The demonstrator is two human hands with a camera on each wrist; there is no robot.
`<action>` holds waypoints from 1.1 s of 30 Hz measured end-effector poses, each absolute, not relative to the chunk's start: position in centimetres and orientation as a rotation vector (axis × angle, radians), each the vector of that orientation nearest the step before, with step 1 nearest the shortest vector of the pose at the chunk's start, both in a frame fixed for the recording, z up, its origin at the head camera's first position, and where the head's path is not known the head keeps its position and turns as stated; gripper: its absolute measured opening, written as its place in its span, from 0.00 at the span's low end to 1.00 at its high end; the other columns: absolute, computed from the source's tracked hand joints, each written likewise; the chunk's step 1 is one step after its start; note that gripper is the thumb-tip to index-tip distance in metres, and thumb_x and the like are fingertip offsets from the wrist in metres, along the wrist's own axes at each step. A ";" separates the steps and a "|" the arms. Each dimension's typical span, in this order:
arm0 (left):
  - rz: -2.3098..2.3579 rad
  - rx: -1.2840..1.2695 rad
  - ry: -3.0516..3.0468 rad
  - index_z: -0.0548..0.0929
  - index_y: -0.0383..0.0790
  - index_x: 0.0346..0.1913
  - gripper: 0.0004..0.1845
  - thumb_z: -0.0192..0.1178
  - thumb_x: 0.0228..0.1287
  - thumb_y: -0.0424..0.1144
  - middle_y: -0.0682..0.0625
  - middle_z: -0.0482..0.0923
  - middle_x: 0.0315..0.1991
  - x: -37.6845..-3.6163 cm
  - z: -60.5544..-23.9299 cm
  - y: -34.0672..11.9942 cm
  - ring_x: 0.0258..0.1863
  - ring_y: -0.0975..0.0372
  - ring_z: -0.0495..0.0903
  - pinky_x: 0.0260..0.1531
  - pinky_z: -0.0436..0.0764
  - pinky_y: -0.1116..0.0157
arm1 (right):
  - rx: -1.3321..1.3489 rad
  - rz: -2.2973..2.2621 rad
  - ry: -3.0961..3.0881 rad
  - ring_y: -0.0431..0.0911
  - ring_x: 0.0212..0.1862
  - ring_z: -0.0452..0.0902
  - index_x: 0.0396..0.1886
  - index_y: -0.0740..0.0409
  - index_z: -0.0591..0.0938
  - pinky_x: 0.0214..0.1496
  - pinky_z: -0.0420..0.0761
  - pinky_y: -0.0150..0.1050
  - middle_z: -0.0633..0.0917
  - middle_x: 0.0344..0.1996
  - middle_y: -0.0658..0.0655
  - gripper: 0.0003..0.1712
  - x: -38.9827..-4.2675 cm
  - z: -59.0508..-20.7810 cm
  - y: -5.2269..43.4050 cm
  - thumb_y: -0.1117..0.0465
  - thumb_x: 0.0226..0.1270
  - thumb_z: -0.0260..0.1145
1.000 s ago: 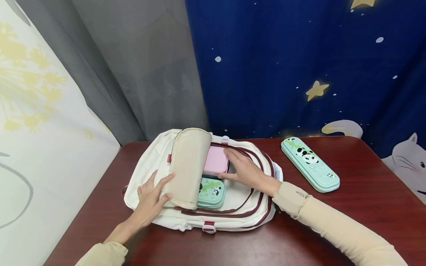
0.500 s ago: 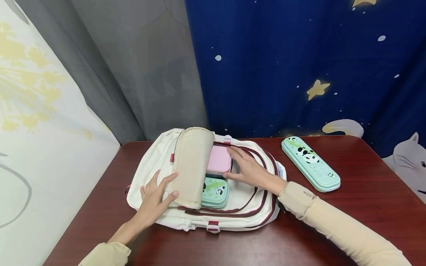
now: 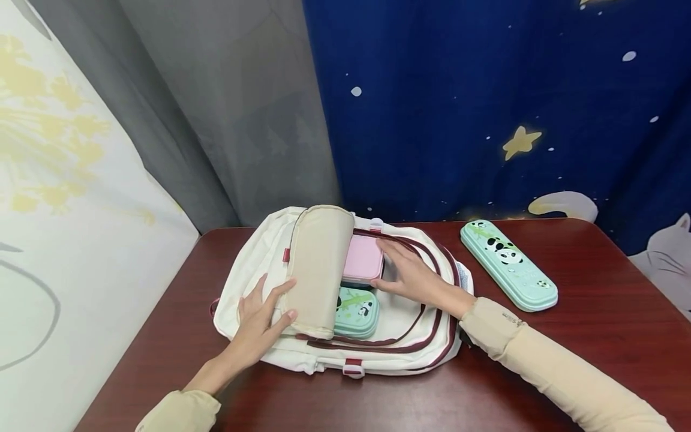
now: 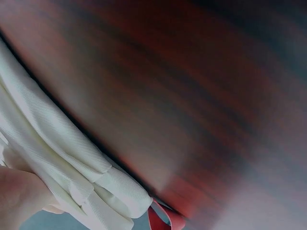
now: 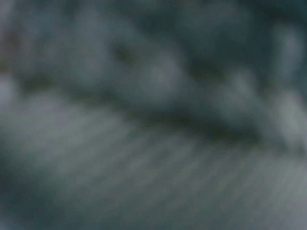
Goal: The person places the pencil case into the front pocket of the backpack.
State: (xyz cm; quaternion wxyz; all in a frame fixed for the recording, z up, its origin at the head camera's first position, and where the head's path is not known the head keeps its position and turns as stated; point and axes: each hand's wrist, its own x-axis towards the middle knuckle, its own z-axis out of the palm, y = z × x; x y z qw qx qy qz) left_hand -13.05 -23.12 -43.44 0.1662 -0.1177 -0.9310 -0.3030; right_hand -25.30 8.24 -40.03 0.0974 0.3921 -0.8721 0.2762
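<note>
A white backpack [image 3: 412, 327] with dark red zips lies on the table, its front flap [image 3: 318, 276] folded back to the left. My left hand [image 3: 261, 321] rests on the folded flap, fingers spread and thumb on its near part. Inside the opening sit a pink-lidded box [image 3: 363, 258] and, nearer me, a mint-green panda pencil case [image 3: 357, 313], both partly under the flap. My right hand [image 3: 415, 277] holds the pink-lidded box at its right side, thumb at the near corner and fingers at the far one. The right wrist view is a blur.
A second mint-green panda pencil case [image 3: 510, 264] lies on the dark red table [image 3: 388, 402] to the right of the backpack. Behind the table hang grey and blue curtains [image 3: 410, 120]. In the left wrist view a red loop [image 4: 165, 218] sticks out from the backpack's edge.
Backpack, box and both hands appear slightly further right, partly because the head view has shifted. Both hands keep their places on the flap and the pink-lidded box.
</note>
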 end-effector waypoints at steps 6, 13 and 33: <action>-0.854 -0.352 -2.626 0.66 0.59 0.66 0.29 0.59 0.61 0.47 0.33 0.48 0.68 -13.2 -43.6 -22.4 0.65 0.38 0.47 0.54 0.44 0.38 | 1.131 0.890 -2.611 0.56 0.65 0.61 0.69 0.69 0.58 0.63 0.61 0.51 0.65 0.65 0.66 0.51 -25.2 -40.0 9.0 0.46 0.55 0.70; -0.878 -0.386 -2.622 0.67 0.58 0.65 0.28 0.58 0.62 0.46 0.32 0.47 0.68 -13.2 -43.7 -22.3 0.64 0.37 0.47 0.53 0.45 0.38 | 1.104 0.942 -2.590 0.54 0.63 0.65 0.66 0.72 0.61 0.61 0.65 0.48 0.68 0.63 0.66 0.52 -25.4 -40.0 9.0 0.48 0.50 0.73; -0.903 -0.429 -2.596 0.67 0.57 0.65 0.28 0.59 0.61 0.44 0.34 0.47 0.68 -13.5 -43.8 -22.6 0.65 0.39 0.46 0.54 0.45 0.39 | 1.116 0.765 -2.714 0.58 0.67 0.56 0.69 0.71 0.55 0.65 0.57 0.49 0.61 0.66 0.68 0.53 -25.1 -39.1 8.2 0.42 0.57 0.66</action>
